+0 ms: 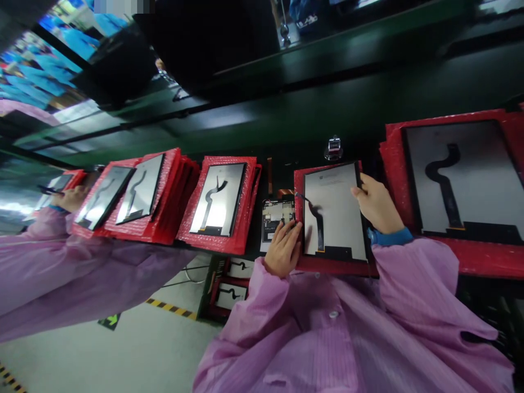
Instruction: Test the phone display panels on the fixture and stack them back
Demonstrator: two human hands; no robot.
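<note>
A display panel (339, 213) with a black flex cable lies on a red bubble-wrap sheet (299, 183) in front of me. My right hand (379, 204) grips the panel's right edge between thumb and fingers, a blue band at the wrist. Just left of the panel, my left hand (283, 248) rests with spread fingers on the lower part of an opened device (272, 210) that shows its circuit board and battery. The left fingertips reach close to the red sheet's left edge. Part of the device is hidden under that hand.
Red-wrapped stacks with panels (218, 199) stand left, and another large panel (466, 180) lies right. A small metal-topped object (334, 147) sits behind. At far left, a co-worker's hand (71, 197) is near more panels. Below the bench is a crate (210, 286) holding panels.
</note>
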